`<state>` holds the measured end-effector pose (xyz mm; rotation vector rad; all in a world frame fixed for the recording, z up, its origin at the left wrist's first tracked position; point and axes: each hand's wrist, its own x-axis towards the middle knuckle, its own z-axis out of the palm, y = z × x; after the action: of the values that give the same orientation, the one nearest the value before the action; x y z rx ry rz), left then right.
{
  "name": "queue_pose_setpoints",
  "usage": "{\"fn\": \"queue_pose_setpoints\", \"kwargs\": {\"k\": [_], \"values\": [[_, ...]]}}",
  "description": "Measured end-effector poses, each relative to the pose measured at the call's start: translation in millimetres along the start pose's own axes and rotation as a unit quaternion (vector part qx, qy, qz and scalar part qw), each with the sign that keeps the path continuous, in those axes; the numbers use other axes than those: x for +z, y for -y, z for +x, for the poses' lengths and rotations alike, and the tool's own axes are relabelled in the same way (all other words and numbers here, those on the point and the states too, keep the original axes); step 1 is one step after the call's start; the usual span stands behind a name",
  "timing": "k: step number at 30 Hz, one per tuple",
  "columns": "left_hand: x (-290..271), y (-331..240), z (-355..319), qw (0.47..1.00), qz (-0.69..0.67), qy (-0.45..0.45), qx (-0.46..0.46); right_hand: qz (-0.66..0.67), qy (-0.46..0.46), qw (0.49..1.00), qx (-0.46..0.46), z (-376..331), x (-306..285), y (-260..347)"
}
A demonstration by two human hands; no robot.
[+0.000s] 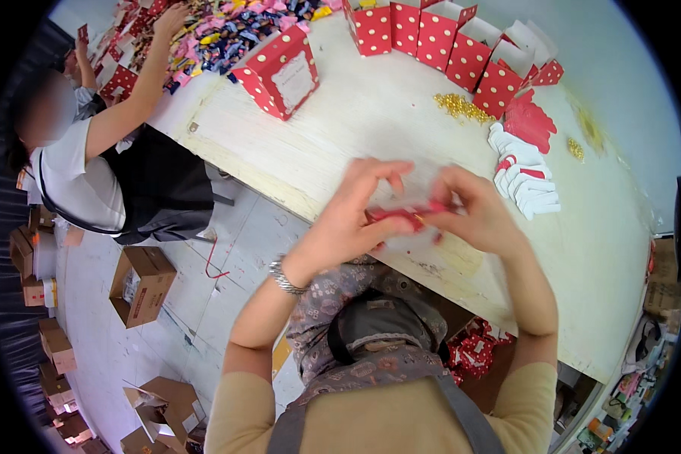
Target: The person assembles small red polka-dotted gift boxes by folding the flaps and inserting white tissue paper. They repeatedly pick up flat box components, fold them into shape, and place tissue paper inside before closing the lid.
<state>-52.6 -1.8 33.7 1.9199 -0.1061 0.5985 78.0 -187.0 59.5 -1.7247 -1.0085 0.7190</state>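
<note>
Above the near edge of the white table [340, 129], my left hand [348, 212] and my right hand [477, 210] meet at a small red piece [407, 218], blurred by motion, with a hint of gold on it. The left thumb presses against the piece while the index finger arches above it. My right thumb and fingers pinch its other end. Right of my hands lies a fanned stack of white cut-out tags [526, 178] with some red showing. Just beyond is a pile of red cut-outs [530, 121], beside small gold beads or bells [461, 108].
Red polka-dot boxes [461, 53] stand in a row at the far right; another dotted box [280, 72] is nearer the left. Wrapped sweets [242, 38] heap at the back. A person [91, 151] works at left. Cardboard cartons [144, 286] sit on the floor.
</note>
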Motion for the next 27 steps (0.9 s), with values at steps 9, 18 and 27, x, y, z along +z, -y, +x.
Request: {"fn": "queue_pose_setpoints", "kwargs": {"k": [9, 18, 27], "values": [[-140.1, 69.9, 84.1, 0.823, 0.535, -0.168, 0.09, -0.226, 0.255, 0.94, 0.007, -62.4, -43.8, 30.3], [17.3, -14.4, 18.0, 0.937, 0.207, -0.28, -0.017, -0.067, -0.219, 0.952, -0.202, 37.0, 70.5, -34.6], [-8.7, 59.6, 24.1, 0.982, -0.154, -0.083, -0.074, -0.081, -0.219, 0.934, -0.27, 45.2, 46.5, -53.1]]}}
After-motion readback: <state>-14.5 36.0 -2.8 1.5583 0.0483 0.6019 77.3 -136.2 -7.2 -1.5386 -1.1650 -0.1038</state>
